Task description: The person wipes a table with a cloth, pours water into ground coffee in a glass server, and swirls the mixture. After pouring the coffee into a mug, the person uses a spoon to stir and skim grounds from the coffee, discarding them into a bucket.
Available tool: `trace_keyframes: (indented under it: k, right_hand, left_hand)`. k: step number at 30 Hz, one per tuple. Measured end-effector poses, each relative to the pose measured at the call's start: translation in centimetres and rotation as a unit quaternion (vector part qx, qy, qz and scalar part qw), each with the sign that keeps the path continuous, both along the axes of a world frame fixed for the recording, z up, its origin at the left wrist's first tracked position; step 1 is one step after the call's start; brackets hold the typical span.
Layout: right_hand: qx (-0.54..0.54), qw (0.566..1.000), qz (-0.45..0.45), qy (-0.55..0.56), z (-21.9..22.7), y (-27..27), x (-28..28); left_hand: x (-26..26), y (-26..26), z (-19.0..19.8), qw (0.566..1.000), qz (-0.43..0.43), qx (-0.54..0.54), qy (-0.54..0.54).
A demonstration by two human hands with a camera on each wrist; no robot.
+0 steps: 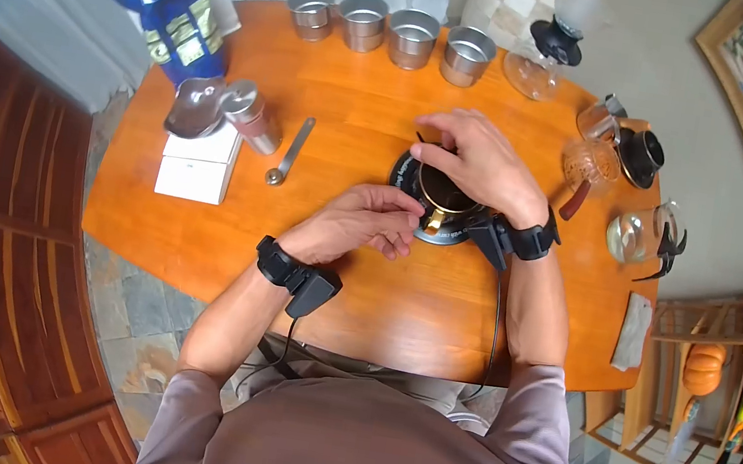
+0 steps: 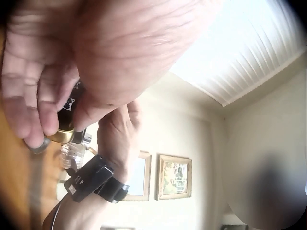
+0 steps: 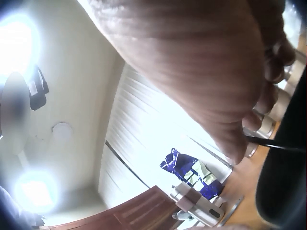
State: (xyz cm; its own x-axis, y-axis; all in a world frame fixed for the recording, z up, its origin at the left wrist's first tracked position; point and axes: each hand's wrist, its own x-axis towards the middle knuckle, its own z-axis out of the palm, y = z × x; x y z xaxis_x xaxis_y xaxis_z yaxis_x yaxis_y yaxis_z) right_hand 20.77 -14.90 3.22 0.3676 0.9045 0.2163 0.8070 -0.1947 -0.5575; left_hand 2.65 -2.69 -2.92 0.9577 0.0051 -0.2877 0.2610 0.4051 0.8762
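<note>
Black cup (image 1: 444, 192) with a gold handle sits on a dark saucer (image 1: 434, 233) mid-tabletop (image 1: 361, 106), and we've got both hands on it. Left hand (image 1: 361, 222) comes in from the near-left, forearm angled up across the tabletop, wrist strap with camera below it, fingers curled. In the left wrist view the fingers (image 2: 36, 103) pinch the gold handle (image 2: 63, 135) against the thumb, so we're gripping it at the cup's near-left side. Right hand (image 1: 476, 161) arches over the top from the right, wrist bent, palm down, covering the far half of the cup. Its fingertips (image 1: 425, 144) meet at the far-left rim and pinch a thin dark stick (image 1: 421, 139); the right wrist view shows the same stick (image 3: 273, 143) held at the fingertips, cup body a dark blur on the right. So the cup is directly under the right palm and just right of the left knuckles, touching both.

Around it: four metal tins (image 1: 390, 31) in a row at the far edge, blue bag (image 1: 176, 16) far left, metal grinder (image 1: 252, 116) lying on its side beside a white box (image 1: 197, 168), measuring spoon (image 1: 289, 153) between box and cup, glass carafes (image 1: 624, 183) at the right edge.
</note>
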Motion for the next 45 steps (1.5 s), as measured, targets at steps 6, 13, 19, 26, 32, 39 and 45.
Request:
trace_keyframes:
  k: [6, 13, 19, 26, 32, 39, 45]
  right_hand:
    - [0.02, 0.997, 0.065, 0.039, -1.3, 1.2, 0.5]
    - [0.022, 0.992, 0.005, 0.123, 1.1, -0.8, 2.1]
    - [0.026, 0.993, -0.065, 0.095, 3.5, -2.4, 1.9]
    - [0.054, 0.993, -0.09, 0.059, 3.4, -2.7, 0.7]
    - [0.104, 0.987, -0.112, 0.038, 1.7, -2.8, -0.3]
    - [0.134, 0.976, -0.154, 0.071, -0.6, -3.9, -1.4]
    - [0.128, 0.967, -0.198, 0.096, -1.2, -4.3, -3.0]
  left_hand:
    - [1.3, 0.4, 1.3, 0.993, -0.088, 0.004, 0.077]
    - [1.4, -1.3, 2.1, 0.993, -0.078, -0.012, 0.088]
    - [1.6, -3.5, 1.2, 0.993, -0.088, -0.015, 0.08]
    - [0.9, -4.0, 0.1, 0.993, 0.017, 0.101, 0.061]
    - [0.7, -3.7, -0.1, 0.993, 0.024, 0.107, 0.04]
    - [0.4, -3.2, -0.3, 0.995, -0.011, 0.091, 0.029]
    - [0.3, -3.1, -0.8, 0.996, -0.011, 0.083, 0.023]
